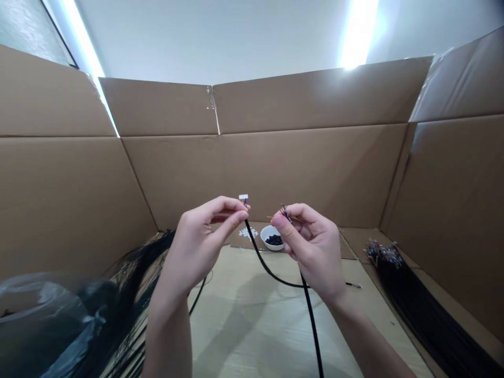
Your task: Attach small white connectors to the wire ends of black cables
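Between thumb and fingers, my left hand pinches a black cable just below its end. A small white connector with coloured wires sticks up above those fingertips. My right hand is closed on the end of another black cable, whose loose thin wires, orange and dark among them, fan out above the thumb. That cable hangs down toward me. The left cable curves down and passes behind my right hand. Both hands are raised above the table, a little apart from each other.
Small white connectors lie in a pile beside a white bowl of black pieces. A bundle of black cables lies at right. More black cables and a plastic bag are at left. Cardboard walls surround the table.
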The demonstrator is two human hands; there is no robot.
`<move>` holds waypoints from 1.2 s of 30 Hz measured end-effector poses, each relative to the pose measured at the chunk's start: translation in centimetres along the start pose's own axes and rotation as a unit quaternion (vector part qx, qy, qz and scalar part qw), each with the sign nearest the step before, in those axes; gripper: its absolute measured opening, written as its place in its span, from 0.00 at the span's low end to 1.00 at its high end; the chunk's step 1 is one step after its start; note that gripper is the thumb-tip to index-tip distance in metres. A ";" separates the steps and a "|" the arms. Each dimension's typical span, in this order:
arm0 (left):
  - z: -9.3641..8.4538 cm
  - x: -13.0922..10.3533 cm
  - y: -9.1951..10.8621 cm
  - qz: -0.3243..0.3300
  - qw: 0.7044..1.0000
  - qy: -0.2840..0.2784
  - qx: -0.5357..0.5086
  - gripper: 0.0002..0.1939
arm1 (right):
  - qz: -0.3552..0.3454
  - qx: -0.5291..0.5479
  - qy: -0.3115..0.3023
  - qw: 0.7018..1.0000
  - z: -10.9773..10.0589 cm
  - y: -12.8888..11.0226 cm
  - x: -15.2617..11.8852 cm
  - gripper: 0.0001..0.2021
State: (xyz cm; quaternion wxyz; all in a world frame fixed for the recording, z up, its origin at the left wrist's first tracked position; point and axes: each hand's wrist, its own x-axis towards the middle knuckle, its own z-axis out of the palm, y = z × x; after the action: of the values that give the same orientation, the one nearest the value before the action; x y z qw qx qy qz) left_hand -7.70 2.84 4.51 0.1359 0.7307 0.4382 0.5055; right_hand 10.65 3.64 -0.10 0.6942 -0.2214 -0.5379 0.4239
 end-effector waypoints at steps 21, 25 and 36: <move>-2.1 1.7 -5.0 -0.156 0.939 -0.158 0.262 0.15 | 0.256 0.295 -0.069 0.918 0.3 -1.7 -0.2 0.18; -1.7 2.5 -7.1 -0.194 0.920 -0.187 0.285 0.12 | 0.283 0.315 -0.069 0.903 0.4 -2.1 -0.2 0.20; -1.9 2.6 -6.9 -0.172 0.945 -0.107 0.256 0.10 | 0.263 0.302 -0.023 0.916 0.4 -1.7 -0.3 0.19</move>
State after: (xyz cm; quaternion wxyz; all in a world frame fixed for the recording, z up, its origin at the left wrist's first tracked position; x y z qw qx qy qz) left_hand -12.52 8.40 2.58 0.0756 0.7045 0.6545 0.2639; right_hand 10.88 2.41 1.09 0.5786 -0.1253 -0.3224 0.7386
